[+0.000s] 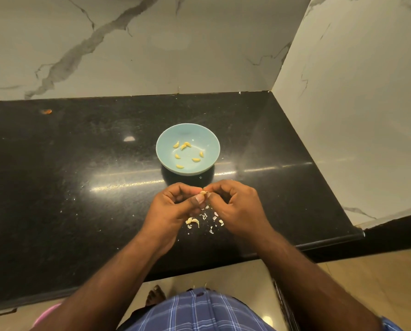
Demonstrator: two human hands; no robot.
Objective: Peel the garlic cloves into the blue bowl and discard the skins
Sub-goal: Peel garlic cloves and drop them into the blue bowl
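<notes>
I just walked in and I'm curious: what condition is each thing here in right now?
Blue bowl: upright on the counter, holding seven peeled cloves.
Peeled cloves: bare, yellow, scattered in the bowl.
Garlic clove: pinched between both hands, partly skinned.
Left hand: gripping the clove.
Right hand: pinching it too.
Skins: loose scraps on the counter, not discarded.

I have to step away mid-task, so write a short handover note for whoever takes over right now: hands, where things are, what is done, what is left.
Left hand and right hand: both pinch one garlic clove between them above the counter, part-way through peeling.
Blue bowl: on the black counter beyond the hands, holding seven peeled cloves.
Skins: scattered on the counter under the hands, beside a few cloves that seem unpeeled.
Left: finish this clove, drop it in the bowl, peel the rest, discard the skins.
</notes>
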